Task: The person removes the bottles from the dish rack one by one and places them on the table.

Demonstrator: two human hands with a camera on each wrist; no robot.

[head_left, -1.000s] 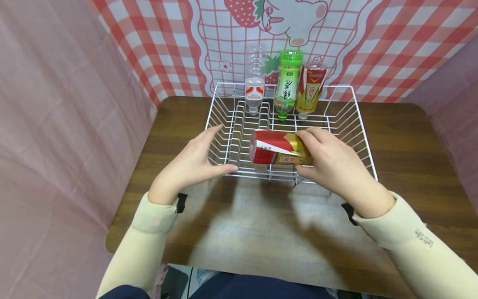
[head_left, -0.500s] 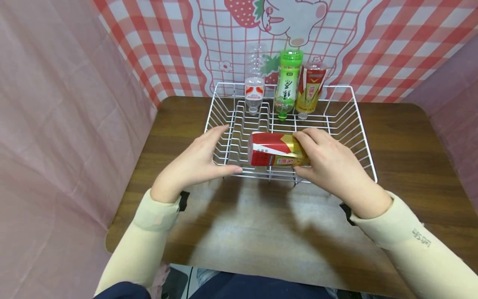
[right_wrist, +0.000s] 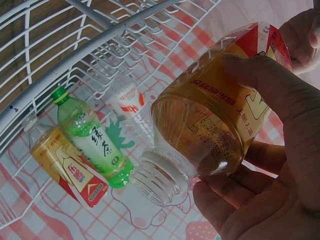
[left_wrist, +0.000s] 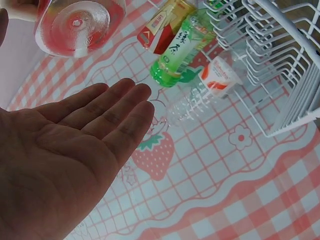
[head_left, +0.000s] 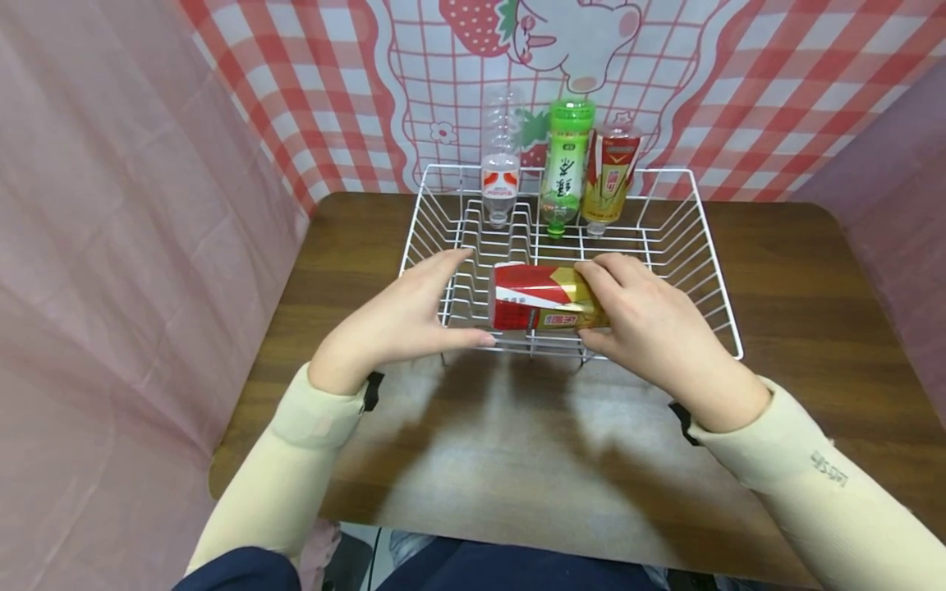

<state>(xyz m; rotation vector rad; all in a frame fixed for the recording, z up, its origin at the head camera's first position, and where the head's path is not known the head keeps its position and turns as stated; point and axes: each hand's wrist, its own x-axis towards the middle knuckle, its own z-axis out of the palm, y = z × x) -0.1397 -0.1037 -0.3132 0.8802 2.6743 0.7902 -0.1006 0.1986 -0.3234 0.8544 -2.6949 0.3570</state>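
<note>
My right hand [head_left: 650,332] grips a red-and-gold plastic bottle [head_left: 535,297] near its neck end. It is held on its side above the front of a white wire dish rack [head_left: 714,256], base pointing left. In the right wrist view the bottle's neck [right_wrist: 160,176] has no cap, and the fingers and thumb curl round the body. My left hand [head_left: 399,320] has its fingers extended and thumb spread, close to the bottle's base but apart from it. The left wrist view shows the open palm [left_wrist: 65,155] and the bottle's round base [left_wrist: 77,25].
Along the rack's back stand three bottles neck down: a clear one [head_left: 500,180], a green tea bottle [head_left: 567,168] and another red-and-gold one [head_left: 610,176]. The rack sits on a brown wooden table [head_left: 798,328]. A checked cloth [head_left: 318,98] hangs behind, a pink curtain [head_left: 126,246] at left.
My left hand has moved right, closer to the bottle's base. The right hand and the bottle have shifted slightly left and down. The bottles at the back stay in place.
</note>
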